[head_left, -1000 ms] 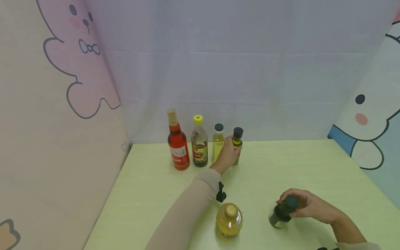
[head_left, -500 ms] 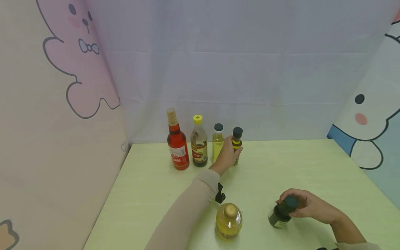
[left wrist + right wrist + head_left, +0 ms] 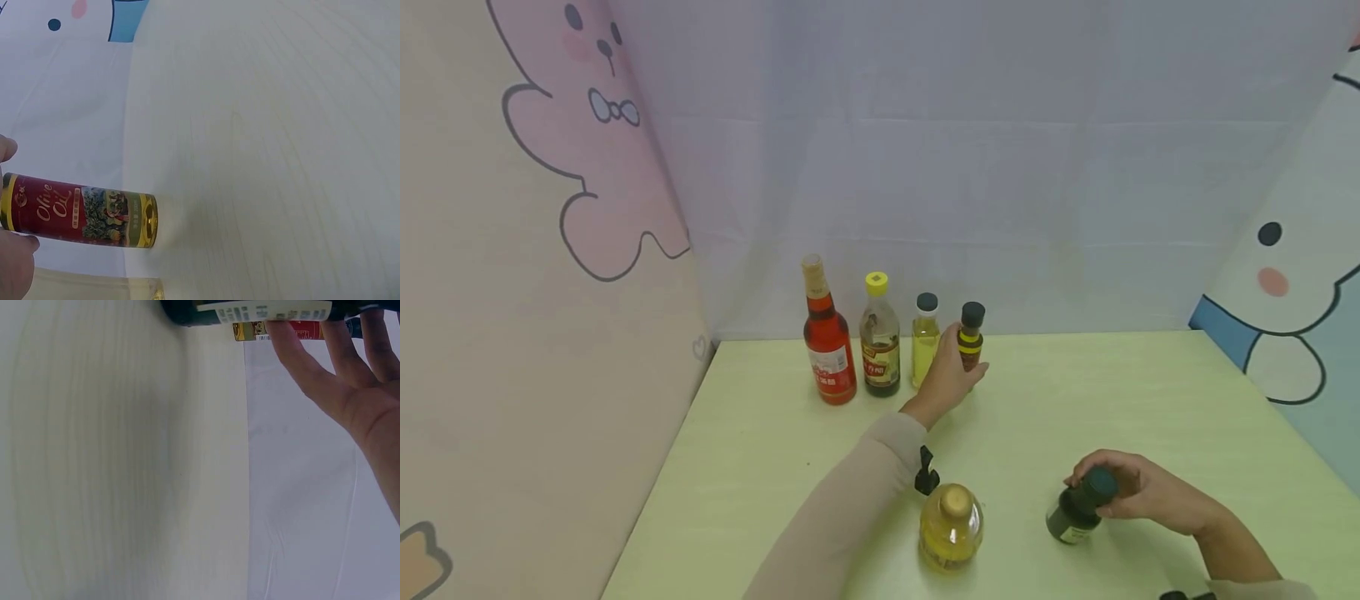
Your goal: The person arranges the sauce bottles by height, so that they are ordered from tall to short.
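Observation:
My left hand point(image 3: 946, 382) is at a small olive oil bottle point(image 3: 971, 348), upright at the back of the table. In the left wrist view its red label reads "Olive Oil"; a finger point(image 3: 15, 262) lies against one side, while the thumb point(image 3: 7, 149) stands off the other. At the front right, my right hand point(image 3: 1138, 493) holds a dark green bottle point(image 3: 1070, 518) by its upper part, fingers on one side and thumb on the other. The right wrist view shows its pale label against the fingers point(image 3: 300, 359). That bottle leans slightly toward the hand.
Left of the olive oil stand a light yellow oil bottle point(image 3: 925, 346), a yellow-capped sauce bottle point(image 3: 880, 354) and a tall red bottle point(image 3: 829, 346). A round yellow oil bottle point(image 3: 951, 533) sits at the front, beside my left forearm. Curtains border the pale table point(image 3: 760, 467).
My left thumb has moved away from the olive oil bottle, to the right. The right hand and its dark green bottle stay in place. The head view has shifted slightly.

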Available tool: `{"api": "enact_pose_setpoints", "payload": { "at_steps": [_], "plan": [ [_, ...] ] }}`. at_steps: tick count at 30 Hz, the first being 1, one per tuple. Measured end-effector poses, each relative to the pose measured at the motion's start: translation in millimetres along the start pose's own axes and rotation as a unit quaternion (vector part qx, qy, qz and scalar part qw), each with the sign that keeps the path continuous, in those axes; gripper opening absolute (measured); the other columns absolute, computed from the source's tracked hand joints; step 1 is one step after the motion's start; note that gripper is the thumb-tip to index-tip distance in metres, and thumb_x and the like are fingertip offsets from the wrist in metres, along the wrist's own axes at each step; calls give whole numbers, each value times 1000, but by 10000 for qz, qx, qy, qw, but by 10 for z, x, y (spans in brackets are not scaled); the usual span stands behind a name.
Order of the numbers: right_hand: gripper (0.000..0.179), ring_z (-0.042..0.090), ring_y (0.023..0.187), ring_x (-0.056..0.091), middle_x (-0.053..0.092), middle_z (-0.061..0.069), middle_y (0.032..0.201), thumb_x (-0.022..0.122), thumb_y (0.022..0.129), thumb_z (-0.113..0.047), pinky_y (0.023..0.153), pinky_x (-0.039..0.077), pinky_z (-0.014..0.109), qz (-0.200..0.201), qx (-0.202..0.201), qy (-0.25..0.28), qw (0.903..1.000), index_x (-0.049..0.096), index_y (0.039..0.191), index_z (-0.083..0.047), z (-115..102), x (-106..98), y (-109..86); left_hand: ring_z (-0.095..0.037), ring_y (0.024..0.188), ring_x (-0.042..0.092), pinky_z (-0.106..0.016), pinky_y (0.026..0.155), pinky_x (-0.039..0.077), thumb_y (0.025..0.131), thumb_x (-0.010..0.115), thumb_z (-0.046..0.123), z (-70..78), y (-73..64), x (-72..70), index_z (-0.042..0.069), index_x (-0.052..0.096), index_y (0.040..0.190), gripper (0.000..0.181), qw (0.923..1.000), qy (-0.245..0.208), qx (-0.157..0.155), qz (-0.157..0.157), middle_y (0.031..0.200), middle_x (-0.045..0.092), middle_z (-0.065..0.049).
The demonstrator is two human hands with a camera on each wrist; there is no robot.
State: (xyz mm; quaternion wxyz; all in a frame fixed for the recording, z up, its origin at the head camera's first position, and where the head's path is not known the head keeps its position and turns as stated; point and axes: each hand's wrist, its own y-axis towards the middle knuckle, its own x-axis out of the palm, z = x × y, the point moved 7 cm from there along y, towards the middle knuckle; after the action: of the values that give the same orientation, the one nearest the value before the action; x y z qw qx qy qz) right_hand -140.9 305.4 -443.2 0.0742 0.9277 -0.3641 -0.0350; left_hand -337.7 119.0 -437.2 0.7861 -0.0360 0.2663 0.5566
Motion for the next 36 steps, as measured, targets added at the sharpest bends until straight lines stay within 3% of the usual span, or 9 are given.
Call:
{"api": "enact_pose_setpoints", "payload": {
  "at_steps": [11,19,27,36],
  "plan": [
    [41,26,127,49,51,22,134,43,90,23,95,47,33,-21,3,40,10000,49,128,8,-3,-8,-13,-26,138,33,-43,109,32,92,69,20,-40,-163,-95,7,19,153,80,9993,-161,212,-256,154,28,-12],
    [41,27,127,49,52,21,133,44,90,24,96,46,32,-25,13,15,10000,49,127,8,-5,-7,1,-24,141,28,-31,108,33,93,68,15,-55,-313,-204,3,21,152,77,9964,-526,430,-502,157,21,-12],
    [43,25,125,50,51,24,132,46,87,25,94,47,33,-39,-93,-151,9998,50,126,8,6,-14,17,-21,139,32,-27,104,37,94,66,11,-31,-503,-382,4,25,151,71,9945,-789,538,-438,156,26,-9],
    [44,24,126,49,51,23,132,45,88,25,95,46,33,-58,-23,-43,10000,50,127,6,13,-10,3,-20,136,36,-31,104,39,95,66,15,-89,-640,-453,4,29,150,67,9925,-1038,461,-451,150,37,-11]
  ]
}}
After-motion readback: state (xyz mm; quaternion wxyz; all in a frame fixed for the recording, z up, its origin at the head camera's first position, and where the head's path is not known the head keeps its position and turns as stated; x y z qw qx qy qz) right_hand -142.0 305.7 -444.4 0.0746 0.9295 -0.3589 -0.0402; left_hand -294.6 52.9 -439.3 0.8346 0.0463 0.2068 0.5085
